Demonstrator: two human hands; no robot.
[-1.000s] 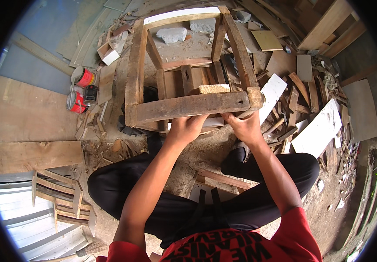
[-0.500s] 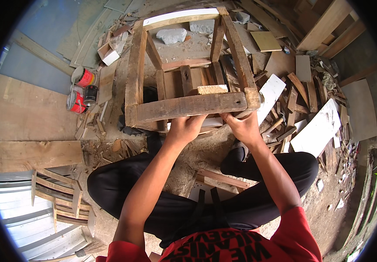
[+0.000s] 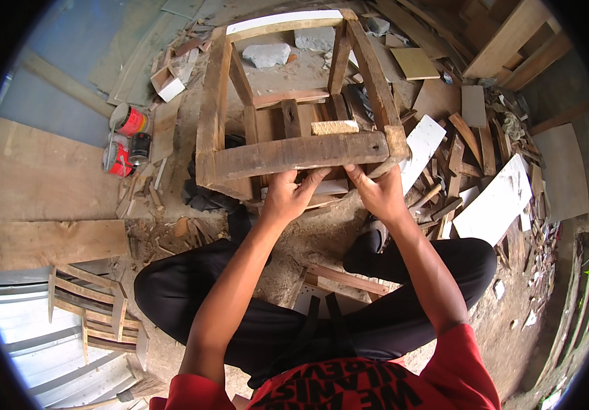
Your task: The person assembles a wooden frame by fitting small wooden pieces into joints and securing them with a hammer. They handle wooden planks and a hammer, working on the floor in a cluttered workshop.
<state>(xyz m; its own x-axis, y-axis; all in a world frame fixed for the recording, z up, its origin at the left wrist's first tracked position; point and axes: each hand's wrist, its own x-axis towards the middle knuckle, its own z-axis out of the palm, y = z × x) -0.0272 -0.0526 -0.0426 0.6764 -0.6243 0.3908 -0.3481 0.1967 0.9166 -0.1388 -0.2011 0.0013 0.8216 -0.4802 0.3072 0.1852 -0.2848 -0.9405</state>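
Note:
In front of my crossed legs stands a rough wooden stool or chair frame (image 3: 294,156), with square legs and a white strip on its far rail. My left hand (image 3: 287,195) is under the middle of its near rail, thumb up against the lower edge, the other fingers hidden beneath. My right hand (image 3: 381,191) grips close to the near right corner, its thumb also at the rail's underside and its other fingers mostly out of sight. A small pale wood block (image 3: 335,128) shows just behind the near rail.
Paint cans (image 3: 129,119) stand to the left, near a large plywood sheet (image 3: 48,171). Wood scraps and white boards (image 3: 496,201) litter the right side. Slatted wooden pieces (image 3: 96,304) lie at the lower left. Grey stones (image 3: 267,56) sit beyond the frame.
The frame's near rail has shifted slightly away from me and tilted, showing more of its underside. Both hands have moved with it, and their thumbs now show more plainly.

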